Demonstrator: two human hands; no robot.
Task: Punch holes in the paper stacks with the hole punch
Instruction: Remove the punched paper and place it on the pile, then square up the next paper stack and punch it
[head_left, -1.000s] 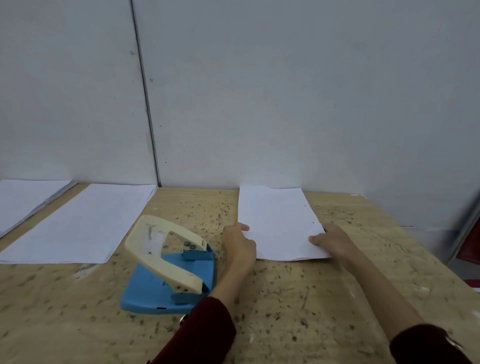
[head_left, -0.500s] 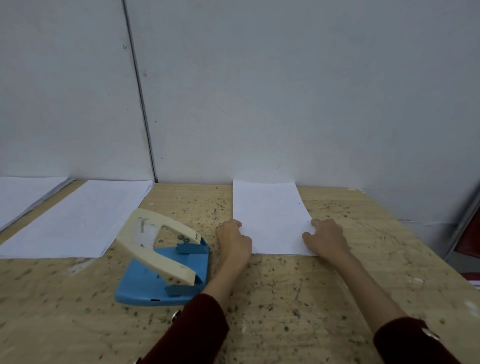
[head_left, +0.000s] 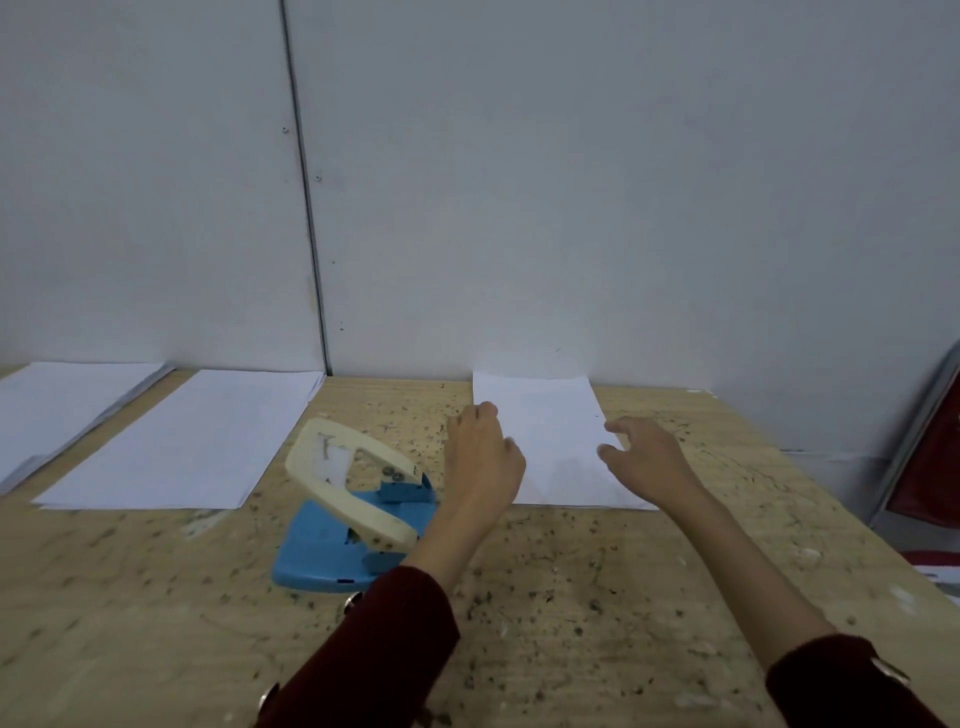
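Right-hand paper stack (head_left: 558, 441) flat against wall, far end curling up it. Left hand (head_left: 483, 460) and right hand (head_left: 644, 460) loosely spread above its edges, gripping nothing. Hole punch (head_left: 353, 514) beside left wrist, within reach. Two more stacks (head_left: 182, 441) far left.

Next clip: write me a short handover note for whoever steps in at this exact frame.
Left hand: open, at the left edge of the right-hand paper stack, holding nothing.
Right hand: open, fingers spread at that stack's right edge.
Hole punch: on the table left of the left hand, lever up, no paper in it.
Two more stacks, and, lie far left.
Done: cannot tell which stacks are punched.
Left: feed a stack into the punch and press.
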